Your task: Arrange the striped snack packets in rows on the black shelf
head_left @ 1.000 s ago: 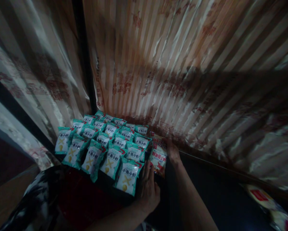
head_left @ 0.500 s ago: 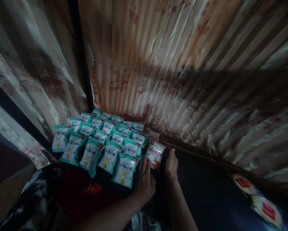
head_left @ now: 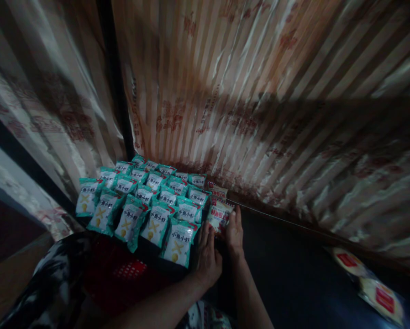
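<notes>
A red-and-white snack packet [head_left: 219, 216] leans on the dark tabletop between my two hands, at the right end of the front rows. My right hand [head_left: 235, 234] is against its right edge, with the thumb over the front and the fingers along the side. My left hand [head_left: 207, 256] has its fingers stretched out and close together at the packet's lower left corner. Just left of that hand stands a teal-and-white snack packet [head_left: 178, 244]. Behind the red-and-white one, another packet of the same kind [head_left: 217, 190] is partly hidden.
Several teal-and-white packets [head_left: 152, 224] stand in rows to the left. Two flat packets with red labels [head_left: 385, 299] lie at the right of the dark tabletop [head_left: 287, 269]. Printed striped sheeting [head_left: 191, 91] hangs behind, with a dark post [head_left: 114, 68]. A red perforated basket [head_left: 129, 269] is below.
My right hand has moved left and come onto the packet's right side. The packet has shifted slightly left. My left hand has stayed nearly in place.
</notes>
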`<action>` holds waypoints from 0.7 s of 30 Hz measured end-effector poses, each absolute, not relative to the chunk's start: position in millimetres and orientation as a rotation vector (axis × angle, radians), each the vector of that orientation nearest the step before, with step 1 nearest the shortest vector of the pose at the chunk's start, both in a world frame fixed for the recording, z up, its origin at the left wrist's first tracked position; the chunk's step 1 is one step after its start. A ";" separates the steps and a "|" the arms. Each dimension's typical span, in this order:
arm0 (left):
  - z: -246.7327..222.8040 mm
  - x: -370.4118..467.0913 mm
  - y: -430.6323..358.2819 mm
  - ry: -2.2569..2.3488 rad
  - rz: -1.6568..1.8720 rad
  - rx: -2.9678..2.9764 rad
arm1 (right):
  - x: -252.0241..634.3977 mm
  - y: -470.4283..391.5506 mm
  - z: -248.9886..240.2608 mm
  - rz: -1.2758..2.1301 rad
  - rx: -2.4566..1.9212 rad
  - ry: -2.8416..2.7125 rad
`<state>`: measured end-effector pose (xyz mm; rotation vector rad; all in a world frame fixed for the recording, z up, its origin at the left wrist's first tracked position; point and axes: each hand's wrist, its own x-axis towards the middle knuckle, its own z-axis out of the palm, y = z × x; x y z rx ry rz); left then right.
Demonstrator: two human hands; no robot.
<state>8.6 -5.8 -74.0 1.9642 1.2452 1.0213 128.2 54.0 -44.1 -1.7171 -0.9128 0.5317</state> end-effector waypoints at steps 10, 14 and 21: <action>-69.1 5.5 -6.8 1.239 1.056 2.030 | 116.0 35.9 -33.9 0.541 -1.777 -0.834; -70.4 5.7 -7.5 1.247 1.072 2.046 | 109.0 22.9 -26.3 0.483 -1.863 -0.800; -61.0 0.8 -11.5 1.181 1.035 2.137 | 97.3 -11.6 -28.1 0.315 -1.810 -0.825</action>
